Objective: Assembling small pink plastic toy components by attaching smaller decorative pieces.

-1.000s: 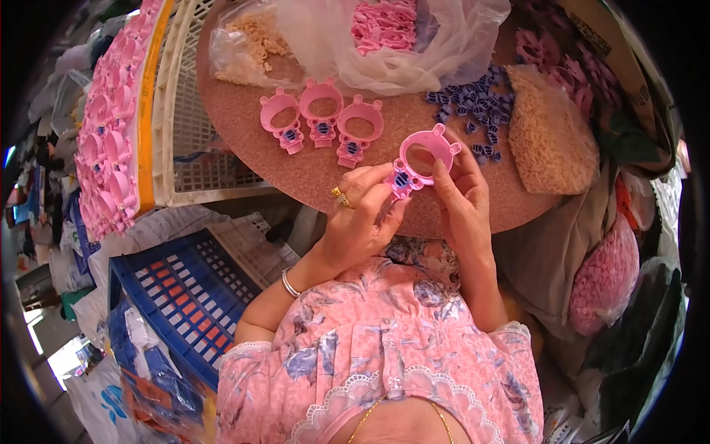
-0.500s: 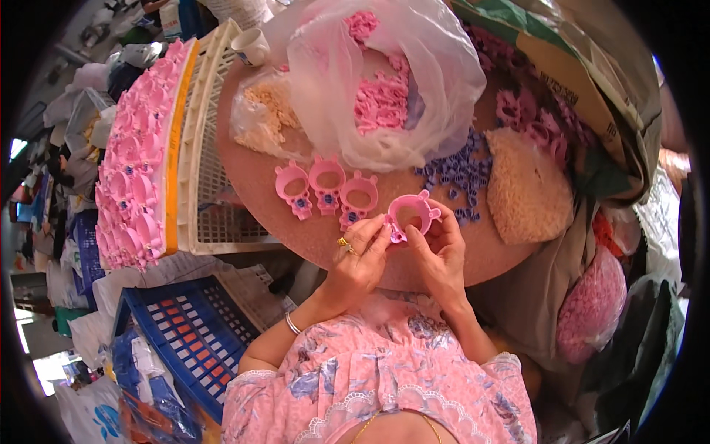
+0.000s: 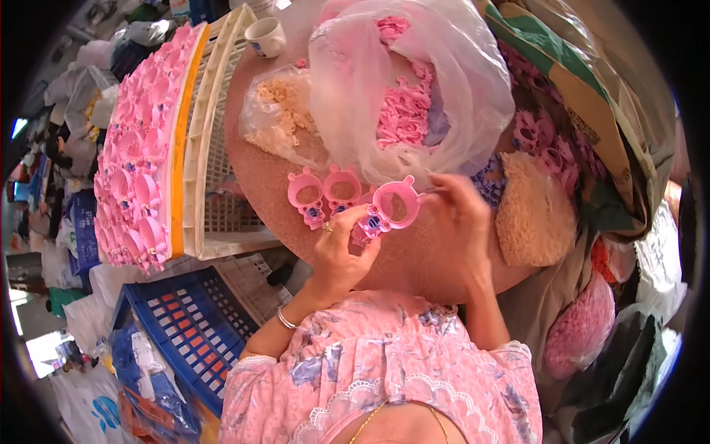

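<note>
My left hand [image 3: 342, 251] pinches a pink ring-shaped plastic piece [image 3: 379, 206] by its narrow lower end. That piece has small ears on its ring and a little blue part on its body. To the right, my right hand [image 3: 464, 218] is lifted over the table, away from the piece; its fingers are smeared by motion. It is nearest the small blue parts [image 3: 488, 181] and the plastic bag's lower edge. Two similar pink ring pieces [image 3: 305, 210] show left of the held one. Another is mostly hidden behind the held piece and my left fingers.
A clear plastic bag [image 3: 336, 96] of pink parts [image 3: 403, 115] stands on the round table [image 3: 421, 270]. Beige parts lie at left [image 3: 285, 107] and right [image 3: 536, 214]. Left are a white crate [image 3: 196, 155], a tray of pink pieces [image 3: 137, 170], and a cup [image 3: 266, 37].
My right hand has let go of the pink ring piece and swung right and away. My left hand keeps it, shifted slightly left, with its blue part now showing. The whole view has shifted slightly.
</note>
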A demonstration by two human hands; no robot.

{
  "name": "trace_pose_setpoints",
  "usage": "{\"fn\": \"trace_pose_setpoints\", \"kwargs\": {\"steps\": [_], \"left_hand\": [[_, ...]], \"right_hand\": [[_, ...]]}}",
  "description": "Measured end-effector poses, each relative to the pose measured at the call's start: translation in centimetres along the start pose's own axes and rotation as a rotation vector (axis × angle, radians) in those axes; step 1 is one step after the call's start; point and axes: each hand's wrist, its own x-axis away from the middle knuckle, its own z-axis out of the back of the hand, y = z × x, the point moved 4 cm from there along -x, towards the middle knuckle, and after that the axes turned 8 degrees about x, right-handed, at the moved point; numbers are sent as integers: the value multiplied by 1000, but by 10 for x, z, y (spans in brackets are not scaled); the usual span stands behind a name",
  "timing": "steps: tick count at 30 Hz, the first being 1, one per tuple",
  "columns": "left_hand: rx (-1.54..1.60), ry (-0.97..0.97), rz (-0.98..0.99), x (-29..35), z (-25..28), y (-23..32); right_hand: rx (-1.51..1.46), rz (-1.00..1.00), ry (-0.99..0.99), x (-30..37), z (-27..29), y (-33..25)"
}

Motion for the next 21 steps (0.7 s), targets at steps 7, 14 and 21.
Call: {"fn": "trace_pose_setpoints", "kwargs": {"steps": [7,14,21], "left_hand": [[-150,378,-20,6,62,-14],[-213,644,100,10,110,-46],[-263,607,122,0,117,-53]], "right_hand": [[38,35,-27,-56,1,-33],[503,499,-454,-110,-182,-50],[497,585,-409,-118,-223,-29]]}}
